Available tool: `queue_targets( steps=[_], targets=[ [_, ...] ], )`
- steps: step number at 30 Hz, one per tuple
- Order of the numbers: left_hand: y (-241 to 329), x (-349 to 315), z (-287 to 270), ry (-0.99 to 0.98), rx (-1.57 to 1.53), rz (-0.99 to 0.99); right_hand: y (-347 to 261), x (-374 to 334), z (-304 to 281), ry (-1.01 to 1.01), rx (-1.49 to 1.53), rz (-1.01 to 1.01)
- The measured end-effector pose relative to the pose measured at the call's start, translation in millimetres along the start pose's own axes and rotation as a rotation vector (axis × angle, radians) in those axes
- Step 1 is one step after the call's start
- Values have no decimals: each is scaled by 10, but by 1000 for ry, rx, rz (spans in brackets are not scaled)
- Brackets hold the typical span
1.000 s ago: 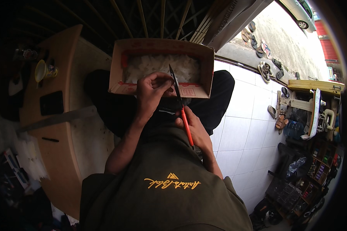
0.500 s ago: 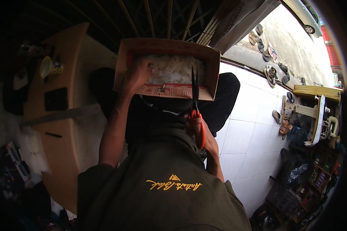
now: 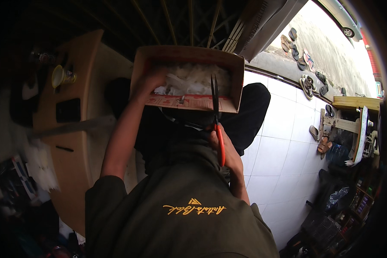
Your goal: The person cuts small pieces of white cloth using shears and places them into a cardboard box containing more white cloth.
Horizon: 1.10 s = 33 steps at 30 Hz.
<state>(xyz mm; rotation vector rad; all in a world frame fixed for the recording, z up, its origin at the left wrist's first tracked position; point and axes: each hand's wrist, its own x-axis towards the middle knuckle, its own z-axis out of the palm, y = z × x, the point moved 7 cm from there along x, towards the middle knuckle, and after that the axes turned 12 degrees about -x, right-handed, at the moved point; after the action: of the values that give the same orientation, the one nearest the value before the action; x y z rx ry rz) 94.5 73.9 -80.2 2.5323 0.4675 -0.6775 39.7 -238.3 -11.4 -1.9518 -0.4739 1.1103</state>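
An open cardboard box [image 3: 189, 53] rests in front of me between my knees, holding a heap of whitish, thin scraps [image 3: 198, 77] whose material I cannot make out. Inside its left end is my left hand [image 3: 154, 81], at the edge of the heap; its fingers are dim and smeared, so their grip is hidden. My right hand [image 3: 228, 148] grips scissors [image 3: 221, 148] with orange-red handles just below the box's near side. Their dark blades point away from me over the near wall, slightly parted at the tips.
At left is a wooden table [image 3: 73, 150] with a black flat object [image 3: 68, 110], a dark pen [image 3: 64, 148] and a yellow-rimmed cup [image 3: 58, 76]. Several sandals and shoes [image 3: 306, 86] lie by the doorway. Shelves [image 3: 359, 202] stand at far right beside white floor tiles [image 3: 279, 129].
My left hand has shifted slightly within the left end of the box. The scissors have turned a little, so their handles show more edge-on. The whole view has shifted slightly.
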Motion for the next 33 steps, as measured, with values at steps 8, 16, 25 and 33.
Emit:
queue_targets(
  steps=[8, 16, 25, 33],
  targets=[
    [1, -380, -310, 209, -426, 111, -45, -2, -22, 31, -23, 20],
    [199, -564, -375, 246, -1106, 215, -56, 2, -12, 1, -88, 18],
    [702, -859, -191, 340, -1847, 265, -153, 5, 117, -11, -125, -21],
    [919, -1023, -8, 451, -1910, 220, -226, 93, 97, 106, -23, -18]
  ],
)
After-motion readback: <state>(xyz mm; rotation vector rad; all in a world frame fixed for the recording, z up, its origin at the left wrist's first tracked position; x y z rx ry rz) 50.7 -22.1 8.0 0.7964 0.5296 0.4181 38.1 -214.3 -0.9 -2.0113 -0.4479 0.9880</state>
